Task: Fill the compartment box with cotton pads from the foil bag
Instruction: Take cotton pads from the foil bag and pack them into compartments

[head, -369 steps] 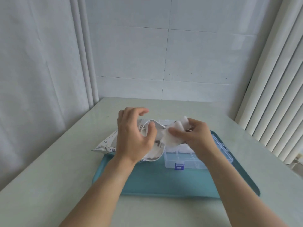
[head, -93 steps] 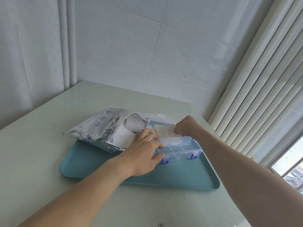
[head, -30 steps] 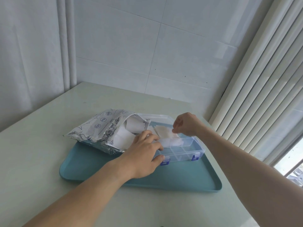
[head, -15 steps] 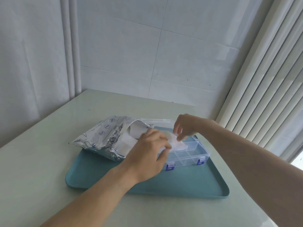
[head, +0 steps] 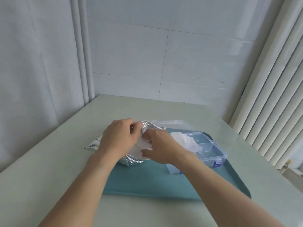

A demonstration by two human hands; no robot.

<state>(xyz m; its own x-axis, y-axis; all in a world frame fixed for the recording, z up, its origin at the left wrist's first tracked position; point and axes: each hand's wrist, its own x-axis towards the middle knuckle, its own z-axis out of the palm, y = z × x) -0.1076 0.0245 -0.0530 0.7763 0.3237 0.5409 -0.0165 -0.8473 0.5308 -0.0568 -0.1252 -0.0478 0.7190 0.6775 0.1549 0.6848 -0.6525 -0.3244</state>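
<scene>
Now, in the head view, both hands have come back from the compartment box (head: 201,149) to the foil bag (head: 129,159), so a new pad is probably being fetched. The left hand (head: 119,138) pinches the upper edge of the bag mouth and holds it open. The right hand (head: 159,147) reaches into the mouth, its fingers on a white cotton pad (head: 141,145); whether it already grasps the pad I cannot tell. The clear box, lid open, stands on the teal tray (head: 147,182) with pads in its left compartments; the right ones look empty.
</scene>
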